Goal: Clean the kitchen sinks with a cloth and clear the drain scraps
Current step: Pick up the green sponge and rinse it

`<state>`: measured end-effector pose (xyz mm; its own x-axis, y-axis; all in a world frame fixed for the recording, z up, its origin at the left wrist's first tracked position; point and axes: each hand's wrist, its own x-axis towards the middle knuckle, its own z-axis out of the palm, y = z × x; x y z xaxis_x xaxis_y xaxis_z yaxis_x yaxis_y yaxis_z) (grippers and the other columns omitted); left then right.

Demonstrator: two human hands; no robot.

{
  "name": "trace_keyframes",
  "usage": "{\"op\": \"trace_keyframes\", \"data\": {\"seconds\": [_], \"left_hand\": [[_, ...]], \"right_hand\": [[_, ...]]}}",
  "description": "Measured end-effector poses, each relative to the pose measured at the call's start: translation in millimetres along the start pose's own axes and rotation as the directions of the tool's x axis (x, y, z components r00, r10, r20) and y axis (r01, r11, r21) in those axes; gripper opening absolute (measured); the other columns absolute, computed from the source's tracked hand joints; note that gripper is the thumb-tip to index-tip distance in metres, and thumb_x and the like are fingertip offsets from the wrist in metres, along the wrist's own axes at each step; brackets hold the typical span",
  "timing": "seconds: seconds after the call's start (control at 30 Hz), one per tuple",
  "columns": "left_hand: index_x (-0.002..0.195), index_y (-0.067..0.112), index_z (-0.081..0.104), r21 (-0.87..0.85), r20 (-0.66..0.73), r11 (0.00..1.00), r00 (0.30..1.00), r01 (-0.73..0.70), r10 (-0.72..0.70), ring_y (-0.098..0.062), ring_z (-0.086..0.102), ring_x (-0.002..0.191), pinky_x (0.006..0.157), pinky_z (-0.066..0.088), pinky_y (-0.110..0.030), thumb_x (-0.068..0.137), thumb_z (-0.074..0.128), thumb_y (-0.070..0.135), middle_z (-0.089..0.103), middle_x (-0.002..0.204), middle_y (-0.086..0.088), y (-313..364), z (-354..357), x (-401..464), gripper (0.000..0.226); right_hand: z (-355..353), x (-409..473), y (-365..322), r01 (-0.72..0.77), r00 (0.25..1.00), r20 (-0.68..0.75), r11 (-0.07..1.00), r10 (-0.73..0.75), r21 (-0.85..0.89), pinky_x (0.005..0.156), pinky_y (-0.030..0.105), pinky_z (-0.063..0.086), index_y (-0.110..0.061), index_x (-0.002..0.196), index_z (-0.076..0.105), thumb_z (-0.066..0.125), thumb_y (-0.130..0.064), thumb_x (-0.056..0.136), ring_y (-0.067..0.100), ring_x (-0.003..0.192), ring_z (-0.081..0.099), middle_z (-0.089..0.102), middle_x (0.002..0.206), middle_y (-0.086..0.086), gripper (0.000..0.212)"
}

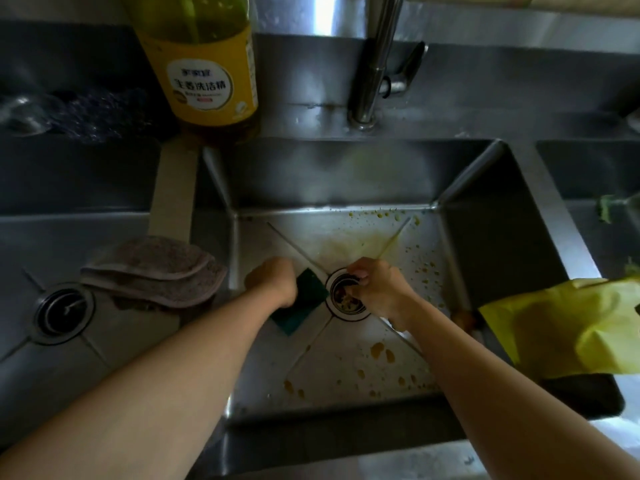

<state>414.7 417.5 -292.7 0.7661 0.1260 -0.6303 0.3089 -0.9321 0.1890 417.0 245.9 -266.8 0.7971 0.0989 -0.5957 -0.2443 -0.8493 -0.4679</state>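
A green sponge (304, 301) is gripped by the left hand (273, 284) on the sink (346, 358) floor; the right hand (375, 289) fingertips are curled into the drain (346, 299), their hold hidden.

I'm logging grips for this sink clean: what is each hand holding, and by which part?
The left hand grips the green scouring sponge by its upper end. The right hand has fingers curled at the drain strainer rim; an actual grasp cannot be told.
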Motion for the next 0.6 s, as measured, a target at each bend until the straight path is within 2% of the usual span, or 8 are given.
{"op": "trace_keyframes", "data": {"seconds": [0.07,0.2,0.3,0.4,0.43,0.5,0.53,0.6], "left_hand": [[0.107,0.01,0.062,-0.154,-0.021,0.988,1.0,-0.011,0.008,-0.03,0.06,0.105,0.085,0.049,-0.036,0.084,0.06,0.011,0.062,0.115,-0.013,5,-23,-5,0.023],[0.117,-0.001,0.059,-0.367,-0.12,0.93,0.993,-0.036,-0.009,-0.033,0.055,0.115,0.097,0.045,-0.039,0.09,0.059,0.009,0.058,0.124,-0.02,12,-76,-17,0.029],[0.11,-0.003,0.061,-0.504,-0.144,0.86,0.989,-0.084,0.011,-0.033,0.056,0.111,0.091,0.045,-0.035,0.091,0.059,0.008,0.06,0.118,-0.02,11,-113,-24,0.022],[0.108,0.003,0.061,-0.582,-0.162,0.803,0.986,-0.127,0.038,-0.028,0.057,0.107,0.082,0.044,-0.03,0.089,0.062,0.01,0.061,0.114,-0.016,8,-137,-24,0.02],[0.107,0.005,0.061,-0.599,-0.171,0.789,0.984,-0.138,0.042,-0.027,0.057,0.106,0.082,0.043,-0.029,0.088,0.062,0.011,0.061,0.114,-0.014,7,-144,-23,0.02],[0.105,0.008,0.062,-0.628,-0.194,0.762,0.98,-0.159,0.044,-0.026,0.057,0.106,0.087,0.047,-0.032,0.088,0.063,0.011,0.062,0.113,-0.013,5,-156,-20,0.018],[0.105,0.008,0.063,-0.64,-0.207,0.749,0.977,-0.171,0.046,-0.027,0.058,0.106,0.091,0.048,-0.035,0.088,0.063,0.01,0.063,0.113,-0.014,4,-161,-18,0.017],[0.109,0.006,0.064,-0.648,-0.237,0.735,0.97,-0.202,0.058,-0.028,0.057,0.11,0.098,0.047,-0.04,0.089,0.061,0.007,0.062,0.117,-0.014,0,-171,-16,0.02]], "right_hand": [[-9,-6,-11,-0.01,0.999,-0.039,0.997,0.013,0.075,0.085,0.017,0.04,-0.016,0.127,0.054,0.059,-0.012,0.091,0.019,0.113,0.056,0.058,0.126,0.003,0.037],[-33,-11,-45,-0.039,0.989,-0.129,0.967,0.074,0.253,0.09,0.021,0.039,-0.012,0.131,0.051,0.064,-0.025,0.089,0.02,0.114,0.055,0.059,0.126,0.004,0.046],[-45,-9,-73,-0.063,0.981,-0.152,0.933,0.124,0.355,0.084,0.023,0.039,-0.01,0.13,0.054,0.065,-0.03,0.088,0.02,0.104,0.057,0.061,0.122,0.007,0.047],[-53,-4,-97,-0.022,0.975,-0.171,0.834,0.139,0.552,0.086,0.034,0.046,-0.005,0.119,0.06,0.064,-0.027,0.089,0.021,0.094,0.055,0.063,0.11,0.009,0.037],[-55,-2,-105,-0.011,0.976,-0.168,0.798,0.14,0.602,0.083,0.034,0.048,-0.005,0.111,0.062,0.064,-0.024,0.09,0.02,0.09,0.055,0.064,0.103,0.009,0.029],[-58,1,-119,0.001,0.975,-0.166,0.743,0.149,0.67,0.066,0.027,0.045,-0.008,0.088,0.062,0.062,-0.018,0.091,0.016,0.073,0.053,0.061,0.084,0.005,0.011],[-59,4,-125,0.004,0.974,-0.164,0.71,0.157,0.704,0.059,0.024,0.041,-0.009,0.079,0.059,0.062,-0.015,0.091,0.014,0.065,0.05,0.058,0.076,0.005,0.014],[-60,12,-135,0.004,0.972,-0.155,0.642,0.179,0.767,0.052,0.023,0.038,-0.009,0.074,0.055,0.059,-0.01,0.092,0.012,0.058,0.047,0.055,0.071,0.006,0.019]]}}
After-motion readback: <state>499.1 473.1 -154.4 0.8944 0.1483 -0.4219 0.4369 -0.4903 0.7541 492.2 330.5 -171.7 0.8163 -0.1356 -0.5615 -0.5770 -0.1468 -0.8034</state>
